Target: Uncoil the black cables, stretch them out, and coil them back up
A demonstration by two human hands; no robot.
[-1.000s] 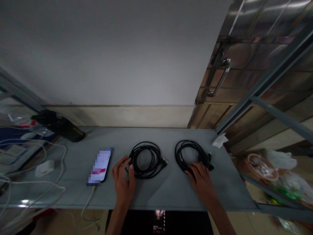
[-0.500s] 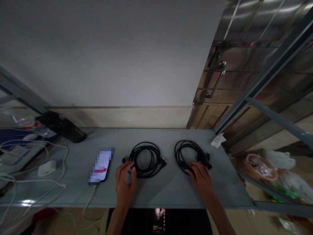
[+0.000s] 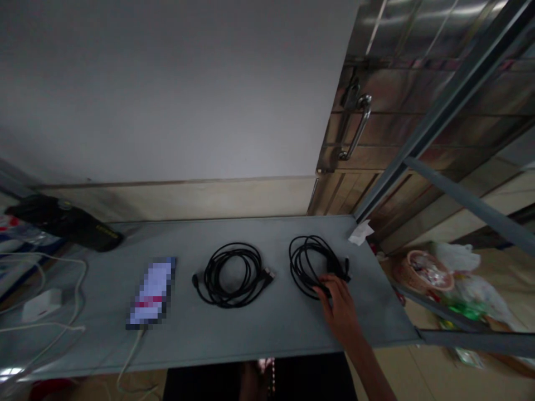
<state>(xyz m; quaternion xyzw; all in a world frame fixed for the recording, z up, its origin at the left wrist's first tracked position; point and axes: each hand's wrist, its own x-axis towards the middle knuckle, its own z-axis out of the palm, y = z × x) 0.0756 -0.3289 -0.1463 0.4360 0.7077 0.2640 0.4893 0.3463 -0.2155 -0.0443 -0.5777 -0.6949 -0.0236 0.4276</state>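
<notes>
Two coiled black cables lie side by side on the grey tabletop. My right hand [image 3: 337, 301] is at the near side of the right cable [image 3: 301, 262], fingers bent and thumb close to them, closed on its strands. The hand covers part of that coil; plug ends show beyond the fingertips. The left cable [image 3: 217, 273] rests in a loose round coil, untouched, with a metal-tipped plug at its right and a small black end at its left. My left hand [image 3: 251, 379] is low in the dark below the table's front edge, its fingers hidden.
A phone [image 3: 151, 292] with a white cord lies left of the coils. Farther left are a white charger [image 3: 42, 304] and a black bottle or pouch [image 3: 79, 225]. A crumpled paper [image 3: 361, 232] is at the back right corner, near the metal frame [image 3: 418, 145].
My left hand has left the left cable and dropped below the table edge. My right hand stays at the right cable. The view has shifted, moving the table's contents leftward.
</notes>
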